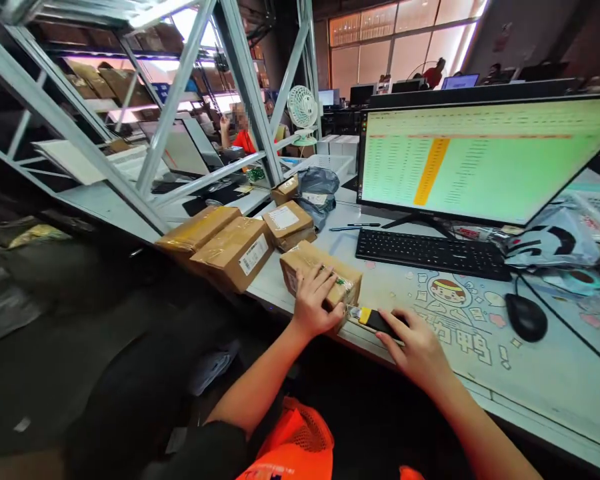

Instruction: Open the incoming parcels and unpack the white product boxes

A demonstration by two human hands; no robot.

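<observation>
A small taped cardboard box [303, 263] lies at the near edge of the desk. My left hand [314, 301] rests on top of it, fingers curled over its near end and holding it down. My right hand [414, 343] grips a black and yellow box cutter [373, 318], its tip touching the right end of the box. Both forearms reach in from the bottom of the view.
More taped parcels [233, 250] and a grey plastic bag [317, 190] lie to the left. A black keyboard [430, 252], mouse [526, 317] and monitor [480, 160] stand on the desk mat [530, 373]. Metal shelving [155, 133] stands at left, with a person seated beyond it.
</observation>
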